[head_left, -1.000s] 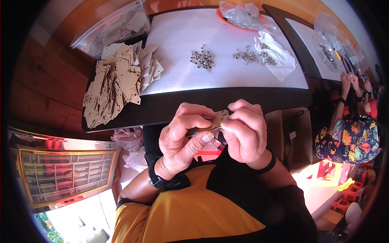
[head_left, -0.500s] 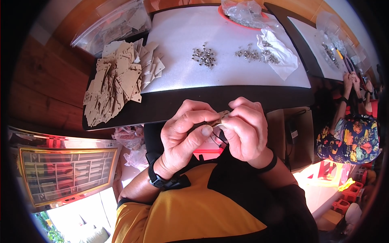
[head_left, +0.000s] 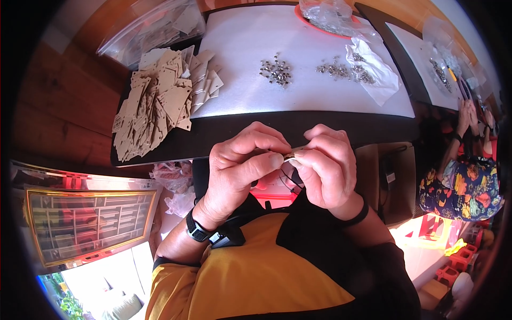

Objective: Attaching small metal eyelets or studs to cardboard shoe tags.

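My left hand [head_left: 240,168] and my right hand [head_left: 326,168] meet fingertip to fingertip just in front of the table's near edge. Between them they pinch a small brown cardboard tag [head_left: 290,157] with a thin dark string hanging from it; most of the tag is hidden by my fingers. A black watch sits on my left wrist and a black band on my right. A heap of the same brown cardboard tags [head_left: 160,101] lies at the table's left end. Two clusters of small metal pieces [head_left: 276,70] lie on the white table top [head_left: 256,42].
A clear plastic bag [head_left: 373,69] with more metal pieces lies at right, an orange-rimmed tray [head_left: 328,16] with plastic behind it. A bag of tags [head_left: 149,29] is at far left. Another person in a flowered garment [head_left: 464,181] sits at right. A compartment box [head_left: 88,224] stands at lower left.
My hands have shifted slightly and the tag now shows less between my fingertips; the view has tilted down a little. Nothing on the table has moved.
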Action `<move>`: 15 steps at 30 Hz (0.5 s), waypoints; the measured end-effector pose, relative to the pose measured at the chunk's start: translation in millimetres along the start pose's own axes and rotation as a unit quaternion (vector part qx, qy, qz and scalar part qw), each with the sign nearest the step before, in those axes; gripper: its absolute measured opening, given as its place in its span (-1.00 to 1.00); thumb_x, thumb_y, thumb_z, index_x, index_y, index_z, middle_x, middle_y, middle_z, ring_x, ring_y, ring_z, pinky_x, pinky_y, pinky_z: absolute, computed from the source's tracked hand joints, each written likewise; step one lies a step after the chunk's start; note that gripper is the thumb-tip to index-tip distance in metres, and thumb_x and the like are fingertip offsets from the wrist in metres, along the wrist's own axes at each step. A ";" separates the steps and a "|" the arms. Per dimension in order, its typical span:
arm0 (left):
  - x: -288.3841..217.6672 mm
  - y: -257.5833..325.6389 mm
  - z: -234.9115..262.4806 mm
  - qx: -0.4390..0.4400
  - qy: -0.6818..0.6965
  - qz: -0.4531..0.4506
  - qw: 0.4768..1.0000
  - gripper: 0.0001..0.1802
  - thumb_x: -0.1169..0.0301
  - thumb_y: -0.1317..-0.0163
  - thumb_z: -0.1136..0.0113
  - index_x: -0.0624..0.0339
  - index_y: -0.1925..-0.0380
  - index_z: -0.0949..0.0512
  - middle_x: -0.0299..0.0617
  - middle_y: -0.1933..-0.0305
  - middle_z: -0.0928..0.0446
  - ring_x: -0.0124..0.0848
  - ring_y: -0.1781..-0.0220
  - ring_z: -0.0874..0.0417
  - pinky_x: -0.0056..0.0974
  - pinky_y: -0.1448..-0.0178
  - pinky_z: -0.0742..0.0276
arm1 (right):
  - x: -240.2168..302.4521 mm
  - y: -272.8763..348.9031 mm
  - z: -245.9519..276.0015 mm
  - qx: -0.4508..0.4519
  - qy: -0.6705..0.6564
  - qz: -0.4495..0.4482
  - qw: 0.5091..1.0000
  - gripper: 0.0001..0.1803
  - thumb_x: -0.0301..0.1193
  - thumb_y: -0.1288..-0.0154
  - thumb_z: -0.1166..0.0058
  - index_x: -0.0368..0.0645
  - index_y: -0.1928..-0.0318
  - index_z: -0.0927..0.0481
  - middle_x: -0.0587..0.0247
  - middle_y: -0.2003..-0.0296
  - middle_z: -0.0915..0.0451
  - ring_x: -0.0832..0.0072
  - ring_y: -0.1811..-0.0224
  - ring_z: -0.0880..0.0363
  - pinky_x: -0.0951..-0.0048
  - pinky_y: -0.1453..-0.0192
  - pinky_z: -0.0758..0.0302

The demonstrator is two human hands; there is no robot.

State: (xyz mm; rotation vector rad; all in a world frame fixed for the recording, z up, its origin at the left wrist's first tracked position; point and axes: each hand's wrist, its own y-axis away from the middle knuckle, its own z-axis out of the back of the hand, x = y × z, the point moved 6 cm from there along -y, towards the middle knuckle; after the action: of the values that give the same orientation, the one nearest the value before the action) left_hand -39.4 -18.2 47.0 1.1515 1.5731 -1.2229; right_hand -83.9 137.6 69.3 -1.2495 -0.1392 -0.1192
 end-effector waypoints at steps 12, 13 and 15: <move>-0.2 -9.3 3.3 -0.036 0.022 0.061 0.997 -0.85 0.57 -0.24 -0.21 0.37 0.24 -0.70 -0.17 0.18 -0.60 -0.53 0.31 -0.62 -0.44 0.21 -0.55 | -5.4 -4.6 -1.9 0.006 -0.012 -0.009 1.000 -0.69 -0.63 -0.02 -0.27 -0.28 0.15 -0.61 0.16 0.28 -0.52 0.25 0.33 -0.58 0.33 0.36 -0.34; 2.1 -9.7 4.3 -0.043 0.050 0.095 0.993 -0.85 0.57 -0.24 -0.21 0.37 0.25 -0.70 -0.18 0.18 -0.60 -0.52 0.32 -0.63 -0.44 0.22 -0.55 | -5.1 -4.7 -2.0 0.007 -0.001 -0.007 1.000 -0.68 -0.63 -0.01 -0.27 -0.28 0.15 -0.61 0.17 0.28 -0.52 0.25 0.33 -0.58 0.34 0.36 -0.35; 2.6 -9.9 4.7 -0.051 0.060 0.103 0.992 -0.85 0.57 -0.23 -0.21 0.38 0.25 -0.71 -0.18 0.19 -0.60 -0.51 0.33 -0.64 -0.44 0.21 -0.57 | -6.0 -4.0 -2.2 0.003 0.002 -0.007 1.000 -0.67 -0.63 0.01 -0.27 -0.27 0.15 -0.62 0.17 0.28 -0.52 0.25 0.32 -0.58 0.34 0.36 -0.35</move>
State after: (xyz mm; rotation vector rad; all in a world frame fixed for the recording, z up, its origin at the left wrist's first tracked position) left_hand -49.3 -23.4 45.9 1.3046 1.5418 -0.9427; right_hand -90.4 134.4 71.4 -1.2417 -0.1437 -0.1328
